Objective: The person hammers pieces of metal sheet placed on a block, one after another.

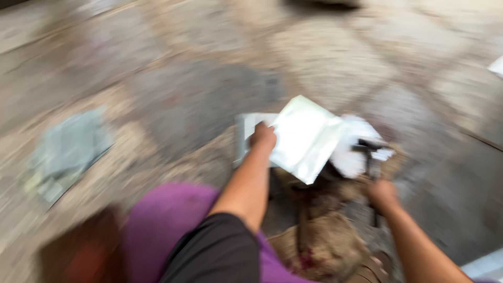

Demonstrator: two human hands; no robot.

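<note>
The picture is heavily motion-blurred. My left hand point(262, 136) is closed on the edge of a pale, flat plastic bag or sheet point(305, 137) held out ahead of me. My right hand point(382, 195) grips the handle of a dark hammer-like tool point(371, 153), whose head sits over crumpled white paper or plastic point(356, 147). Below both hands lies a brown, lumpy block or stone point(325, 246) with a reddish mark. My knee in purple cloth point(167, 220) shows at the lower left.
The ground is rough grey and tan stone or concrete point(199, 99). A greyish flat scrap point(65, 152) lies on it at the left. White edges show at the far right point(496, 65) and lower right corner point(484, 264).
</note>
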